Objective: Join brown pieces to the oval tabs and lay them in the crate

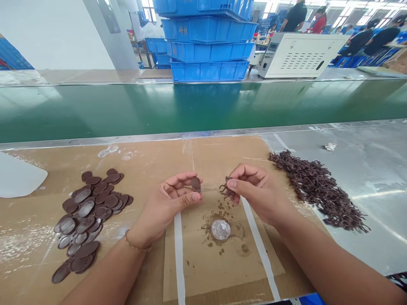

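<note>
My left hand holds a small brown oval disc between thumb and fingers. Opposite it, my right hand pinches a dark brown branching piece; the two pieces are apart. Below and between the hands, a small round dish with whitish contents sits on taped cardboard, with brown wet spots around it. To the left lies a loose pile of brown oval discs. A long heap of dark branching pieces is on the right.
Beyond the cardboard runs a green conveyor belt. Stacked blue crates and a white vented metal box stand behind it. A translucent white object is at the left edge. Several people are in the background.
</note>
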Demonstrator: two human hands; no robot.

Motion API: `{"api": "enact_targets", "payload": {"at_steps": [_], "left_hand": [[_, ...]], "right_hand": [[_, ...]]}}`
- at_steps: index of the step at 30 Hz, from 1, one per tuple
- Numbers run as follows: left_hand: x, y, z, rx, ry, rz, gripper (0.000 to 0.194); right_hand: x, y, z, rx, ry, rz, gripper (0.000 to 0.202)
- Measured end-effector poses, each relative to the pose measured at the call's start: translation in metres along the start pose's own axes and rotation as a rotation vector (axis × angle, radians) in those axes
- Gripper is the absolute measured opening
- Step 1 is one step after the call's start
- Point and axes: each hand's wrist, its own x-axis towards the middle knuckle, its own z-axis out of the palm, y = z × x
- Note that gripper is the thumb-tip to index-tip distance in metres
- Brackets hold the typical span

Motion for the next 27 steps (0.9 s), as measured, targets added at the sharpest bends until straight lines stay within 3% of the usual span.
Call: {"api": "enact_targets", "payload": {"at_steps": [6,13,27], "left_hand": [[-0.007,-0.002,0.009,-0.091,-0.119,-0.050,0.037],[-0.009,-0.005,0.009,-0.137,-0.227,-0.027,0.035],[-0.006,-0.004,0.012,-0.174,-0.196,-0.060,0.033]], "right_hand": [[0.002,0.004,0.001,0.184,-0.036,0.075,0.027],[-0.004,0.007,0.006,0.140,-0.170,-0.029,0.019],[-0.006,0.010,0.009,0.040,-0.244,-0.107,0.008]]}}
